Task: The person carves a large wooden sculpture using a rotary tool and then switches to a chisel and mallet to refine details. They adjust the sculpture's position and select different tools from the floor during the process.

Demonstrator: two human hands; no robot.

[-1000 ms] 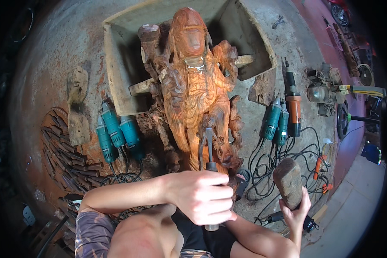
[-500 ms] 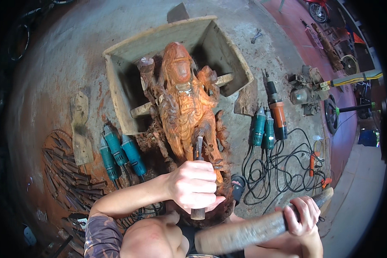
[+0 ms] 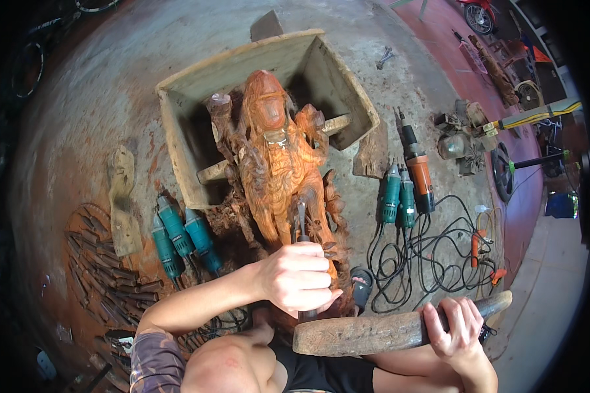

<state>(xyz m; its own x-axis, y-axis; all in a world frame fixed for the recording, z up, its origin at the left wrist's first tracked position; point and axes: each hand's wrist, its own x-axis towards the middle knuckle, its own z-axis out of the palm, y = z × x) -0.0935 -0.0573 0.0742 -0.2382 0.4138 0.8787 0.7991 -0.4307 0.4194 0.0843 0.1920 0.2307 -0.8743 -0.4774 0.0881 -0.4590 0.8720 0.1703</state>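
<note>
A carved wooden statue [image 3: 282,167] of a robed figure lies on its back, its head end propped in a wooden box [image 3: 177,141]. My left hand [image 3: 296,278] is closed round the handle of a chisel [image 3: 301,219], whose blade points away from me onto the lower folds of the carving. My right hand [image 3: 455,326] grips the narrow end of a thick wooden club [image 3: 360,335]. The club's broad end lies at the butt of the chisel handle; whether they touch I cannot tell.
Teal power grinders [image 3: 202,239] lie left of the statue, beside many loose chisels [image 3: 105,275] spread on the floor. To the right are more teal grinders [image 3: 391,195], an orange power tool [image 3: 421,177] and tangled black cords [image 3: 432,268]. A wooden plank [image 3: 122,200] lies farther left.
The club in my right hand has swung up and away from me, its broad end now at the chisel's butt. My left hand keeps its hold on the chisel in nearly the same place.
</note>
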